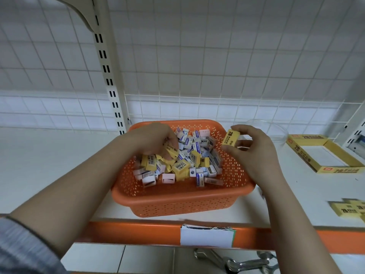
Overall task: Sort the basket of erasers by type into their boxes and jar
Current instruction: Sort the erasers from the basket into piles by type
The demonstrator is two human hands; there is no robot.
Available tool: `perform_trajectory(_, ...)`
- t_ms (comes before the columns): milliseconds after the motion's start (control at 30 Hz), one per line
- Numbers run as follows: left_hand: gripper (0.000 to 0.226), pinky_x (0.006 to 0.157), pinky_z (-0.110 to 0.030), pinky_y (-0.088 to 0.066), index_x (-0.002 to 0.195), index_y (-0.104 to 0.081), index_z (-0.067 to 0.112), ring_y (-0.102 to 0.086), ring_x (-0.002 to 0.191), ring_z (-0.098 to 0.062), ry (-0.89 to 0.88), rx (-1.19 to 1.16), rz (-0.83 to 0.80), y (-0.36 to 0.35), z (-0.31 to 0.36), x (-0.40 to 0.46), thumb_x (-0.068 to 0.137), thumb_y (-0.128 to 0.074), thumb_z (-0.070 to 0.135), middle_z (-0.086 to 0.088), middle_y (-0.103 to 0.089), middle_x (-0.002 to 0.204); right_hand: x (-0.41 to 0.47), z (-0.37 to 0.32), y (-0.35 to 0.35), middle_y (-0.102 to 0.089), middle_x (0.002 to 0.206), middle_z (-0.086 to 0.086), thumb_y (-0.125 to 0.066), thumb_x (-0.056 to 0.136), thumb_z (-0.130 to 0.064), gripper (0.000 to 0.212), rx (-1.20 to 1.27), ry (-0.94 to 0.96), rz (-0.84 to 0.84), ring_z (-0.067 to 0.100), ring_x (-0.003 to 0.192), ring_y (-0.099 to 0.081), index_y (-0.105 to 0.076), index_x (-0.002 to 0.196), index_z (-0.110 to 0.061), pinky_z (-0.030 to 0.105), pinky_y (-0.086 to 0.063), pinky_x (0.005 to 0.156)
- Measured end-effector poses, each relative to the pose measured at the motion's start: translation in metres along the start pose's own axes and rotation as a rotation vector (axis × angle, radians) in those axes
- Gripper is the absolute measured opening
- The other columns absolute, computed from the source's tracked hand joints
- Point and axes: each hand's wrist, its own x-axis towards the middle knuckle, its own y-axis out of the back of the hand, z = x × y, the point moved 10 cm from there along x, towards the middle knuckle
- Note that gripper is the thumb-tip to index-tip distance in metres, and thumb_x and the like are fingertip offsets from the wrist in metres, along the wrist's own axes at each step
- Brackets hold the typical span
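An orange perforated basket (177,202) stands on the shelf and holds several yellow, white-and-blue and pink erasers (178,163). My left hand (156,139) reaches into the pile, fingers curled round a yellow eraser (171,150). My right hand (254,149) pinches another yellow 2B eraser (230,138) above the basket's right rim. A yellow open box (324,153) lies to the right, its white bottom showing. A clear jar (272,129) stands behind my right hand.
Yellow 2B erasers (347,209) lie loose on the shelf at the right edge. A white wire grid (197,76) backs the shelf, which has an orange front rail (138,232) with a paper label. Metal tools (237,262) lie on the floor below.
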Motion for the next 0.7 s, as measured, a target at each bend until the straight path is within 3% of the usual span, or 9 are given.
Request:
perform_trajectory(133,0.038,0.086,-0.032,-0.045,0.108,-0.066,0.033,-0.052,0.098,-0.012,0.029,-0.114,0.129,0.022,0.003,-0.012,0.071,-0.079,0.03,0.01,-0.056,0.104,-0.008,-0.004,0.005,-0.065,0.088,-0.011,-0.08,0.071,-0.009,0.044,0.046,-0.013,0.043,0.004,0.08,-0.062,-0.061,0.105,-0.03,0.015,-0.049,0.072)
perform_trajectory(200,0.036,0.081,-0.027,-0.044,0.107,-0.067,0.032,-0.052,0.093,-0.01,0.016,-0.182,0.212,0.033,0.013,-0.021,0.073,-0.078,0.028,0.01,-0.056,0.103,-0.015,-0.002,0.012,-0.066,0.08,-0.011,-0.079,0.072,-0.008,0.043,0.099,-0.03,0.089,0.001,0.07,-0.062,-0.062,0.102,-0.033,0.015,-0.049,0.069)
perform_trajectory(333,0.031,0.066,-0.01,-0.036,0.099,-0.065,0.035,-0.05,0.082,0.0,-0.054,-0.34,0.357,0.043,0.042,-0.039,0.072,-0.079,0.027,0.014,-0.053,0.096,-0.033,0.007,0.037,-0.065,0.078,-0.002,-0.072,0.079,-0.004,0.043,0.211,-0.079,0.212,0.018,0.071,-0.067,-0.06,0.105,-0.036,0.037,-0.056,0.071)
perform_trajectory(500,0.031,0.067,-0.009,-0.035,0.098,-0.064,0.032,-0.048,0.078,0.001,-0.155,-0.39,0.448,0.042,0.09,-0.044,0.071,-0.078,0.026,0.012,-0.053,0.092,-0.053,0.038,0.079,-0.063,0.084,0.0,-0.058,0.084,0.006,0.048,0.231,-0.161,0.273,0.008,0.064,-0.063,-0.06,0.11,-0.034,0.032,-0.056,0.069)
perform_trajectory(633,0.035,0.076,-0.02,-0.039,0.103,-0.068,0.026,-0.051,0.085,-0.007,-0.225,-0.428,0.516,0.039,0.139,-0.041,0.07,-0.079,0.027,0.012,-0.055,0.091,-0.07,0.078,0.122,-0.057,0.075,0.002,-0.058,0.089,-0.007,0.035,0.178,-0.258,0.317,0.016,0.067,-0.061,-0.062,0.115,-0.029,0.031,-0.053,0.068)
perform_trajectory(700,0.034,0.075,-0.013,-0.039,0.101,-0.069,0.026,-0.052,0.081,-0.003,-0.268,-0.479,0.524,0.034,0.167,-0.037,0.069,-0.08,0.025,0.009,-0.058,0.091,-0.077,0.098,0.155,-0.06,0.077,0.001,-0.062,0.088,-0.014,0.031,0.108,-0.288,0.382,0.019,0.069,-0.062,-0.06,0.116,-0.028,0.033,-0.052,0.069)
